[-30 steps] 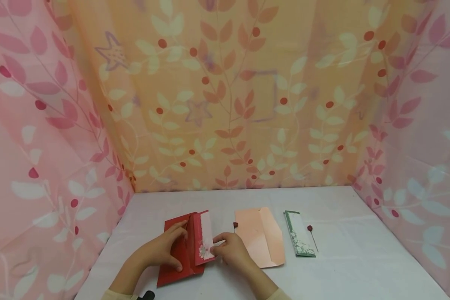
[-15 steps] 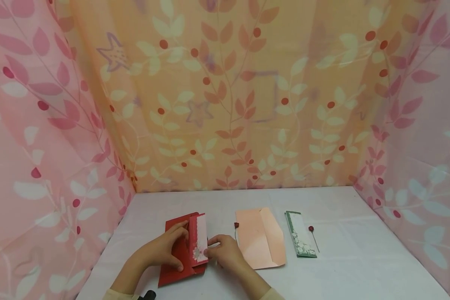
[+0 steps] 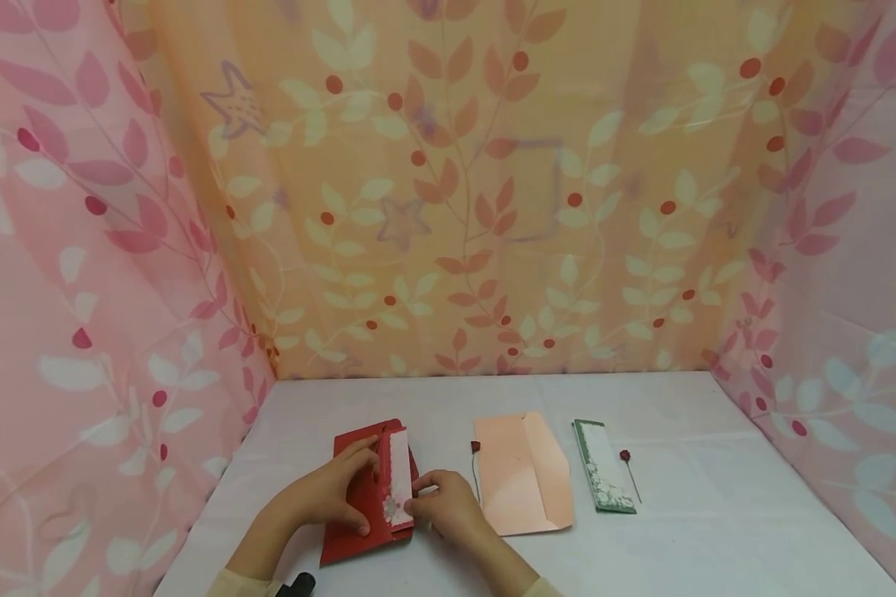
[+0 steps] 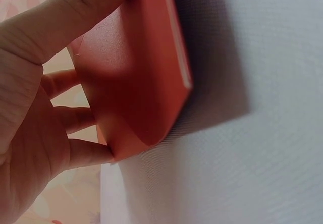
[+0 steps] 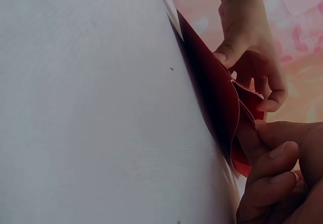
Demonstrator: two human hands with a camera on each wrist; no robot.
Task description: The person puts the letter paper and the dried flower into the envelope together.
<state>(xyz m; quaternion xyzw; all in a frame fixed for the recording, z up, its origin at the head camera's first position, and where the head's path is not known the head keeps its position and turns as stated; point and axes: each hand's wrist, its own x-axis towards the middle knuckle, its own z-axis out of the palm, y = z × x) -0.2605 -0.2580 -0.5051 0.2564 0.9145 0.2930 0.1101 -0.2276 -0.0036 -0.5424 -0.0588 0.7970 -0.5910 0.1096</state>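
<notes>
A red envelope (image 3: 351, 531) lies at the near left of the white table (image 3: 679, 539). My left hand (image 3: 362, 491) grips it, thumb on the near part and fingers at the open flap; in the left wrist view the red envelope (image 4: 136, 77) is tilted up off the table (image 4: 252, 173). A red card with a white lace panel (image 3: 396, 485) sits partly inside the envelope. My right hand (image 3: 416, 499) pinches the card's near end. In the right wrist view the envelope (image 5: 212, 93) is edge-on, between my left hand (image 5: 252, 47) and the right fingers (image 5: 272, 168).
A peach envelope (image 3: 523, 474) lies open right of my hands, with a rose-headed pin (image 3: 475, 448) at its left edge. Further right are a green card (image 3: 603, 477) and another rose pin (image 3: 626, 456). Leaf-patterned cloth walls (image 3: 448, 207) enclose the table on three sides.
My right hand has moved left and pushed the card further into the red envelope, so less of the white panel shows. The left hand has kept its hold.
</notes>
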